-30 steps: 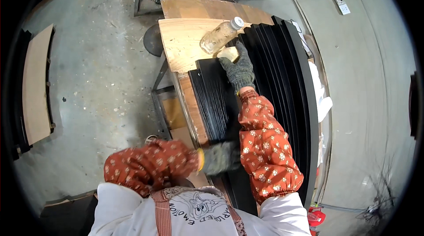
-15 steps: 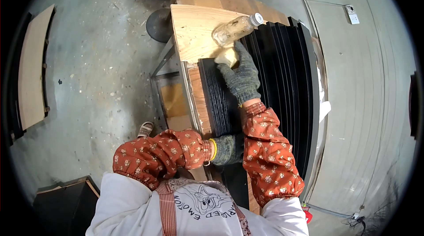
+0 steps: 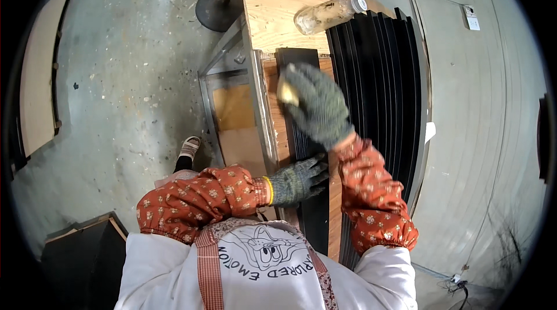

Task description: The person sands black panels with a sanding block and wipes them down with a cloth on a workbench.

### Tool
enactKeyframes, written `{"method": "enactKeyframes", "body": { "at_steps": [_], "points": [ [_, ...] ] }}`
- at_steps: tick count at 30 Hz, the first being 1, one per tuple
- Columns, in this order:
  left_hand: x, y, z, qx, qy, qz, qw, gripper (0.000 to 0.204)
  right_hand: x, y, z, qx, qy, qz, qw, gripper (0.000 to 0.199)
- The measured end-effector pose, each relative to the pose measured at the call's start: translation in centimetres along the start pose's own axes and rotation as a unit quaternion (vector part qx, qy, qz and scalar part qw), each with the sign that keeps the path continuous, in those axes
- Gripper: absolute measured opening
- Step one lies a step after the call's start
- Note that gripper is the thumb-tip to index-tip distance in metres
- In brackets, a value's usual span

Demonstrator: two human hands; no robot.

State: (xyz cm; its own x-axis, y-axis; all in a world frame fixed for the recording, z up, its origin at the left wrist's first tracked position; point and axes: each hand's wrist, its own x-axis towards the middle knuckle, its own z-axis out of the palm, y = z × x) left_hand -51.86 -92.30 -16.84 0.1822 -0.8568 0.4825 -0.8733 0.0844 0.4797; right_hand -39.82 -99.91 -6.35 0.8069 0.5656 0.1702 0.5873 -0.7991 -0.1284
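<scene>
Gripping a pale yellowish block (image 3: pixel 287 94), the right hand (image 3: pixel 319 104) is curling its gloved fingers around it above the far part of a narrow black board (image 3: pixel 303 146). The block is sitting at the left long edge of that board; the hand is blurring, so whether the block is touching the surface is hard to say. The left hand (image 3: pixel 296 183), gloved in the same grey-green, is resting across the middle of the board, its grip holding nothing, its fingers slightly spread and reaching toward the board's right long edge. Orange-red patterned sleeves (image 3: pixel 200 199) are covering both forearms on the near side of the board.

The board is lying lengthwise on a table (image 3: pixel 335 211), whose brown wood is showing along both sides of it. To the right of the board, a row of black boards (image 3: pixel 380 89) is standing close together and running the same way. Past the board's far end, a light wooden panel (image 3: pixel 272 14) is spreading across the table, and a clear bottle (image 3: pixel 322 17) with a white cap (image 3: pixel 358 4) is occupying the panel's right part. Left of the board, a sandalled foot (image 3: pixel 190 146) is resting on the grey floor (image 3: pixel 133 89); much farther left of it, a tan panel (image 3: pixel 40 78) is showing.
</scene>
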Motion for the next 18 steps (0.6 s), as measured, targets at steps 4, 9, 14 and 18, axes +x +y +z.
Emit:
{"method": "enactKeyframes", "body": {
  "at_steps": [4,9,14,18],
  "points": [
    [-2.0,0.8,5.7,-0.389,0.110,-0.092,0.910,0.036,-8.7,-3.2,-1.2,0.040,-0.052,0.029,0.997,0.058],
    [-2.7,2.5,5.5,-0.099,0.074,-0.036,0.992,0.038,-8.5,-2.7,-0.9,0.031,-0.035,0.077,0.996,0.058],
    [-2.9,2.3,7.2,-0.107,0.063,-0.028,0.992,0.039,-7.5,-3.0,0.2,-0.011,-0.012,0.096,0.995,0.064],
    [-2.8,2.7,6.5,-0.101,0.125,-0.056,0.985,0.040,-9.1,-3.8,0.0,-0.007,0.007,0.142,0.990,0.061]
  ]
}}
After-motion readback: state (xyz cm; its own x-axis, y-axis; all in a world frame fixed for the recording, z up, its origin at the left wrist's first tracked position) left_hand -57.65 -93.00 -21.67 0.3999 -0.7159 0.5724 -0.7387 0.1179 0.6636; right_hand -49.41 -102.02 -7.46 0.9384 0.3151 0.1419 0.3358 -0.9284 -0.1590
